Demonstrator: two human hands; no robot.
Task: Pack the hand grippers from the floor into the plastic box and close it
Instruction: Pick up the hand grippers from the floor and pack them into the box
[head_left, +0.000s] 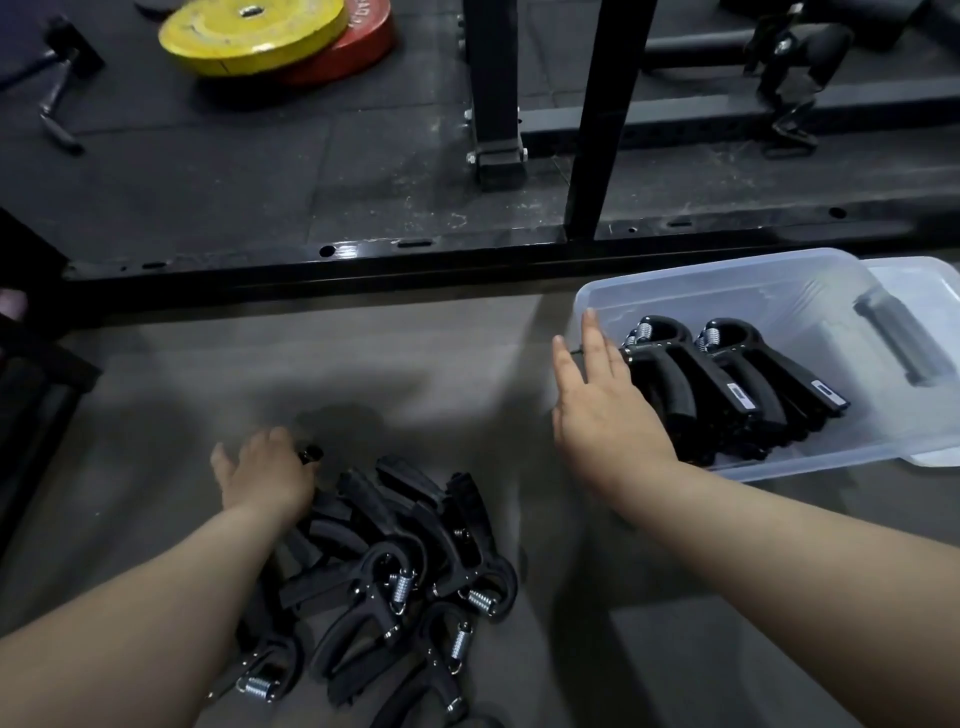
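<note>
Several black hand grippers (395, 566) with steel springs lie in a pile on the grey floor at the bottom centre. My left hand (265, 473) is at the pile's far left edge, its fingers curled round the handle of one hand gripper (310, 453). A clear plastic box (779, 291) stands open on the right, with several hand grippers (727, 374) lined up inside. My right hand (597, 395) is over the box's near left corner with straight fingers, holding nothing. The box's clear lid (930, 312) with a grey handle lies under its right side.
A black steel rack base (363, 260) runs across the floor just beyond the box and pile, with two uprights (597, 119) rising from it. Yellow and red weight plates (270, 36) lie at the far left. A dark object (31, 395) sits at the left edge.
</note>
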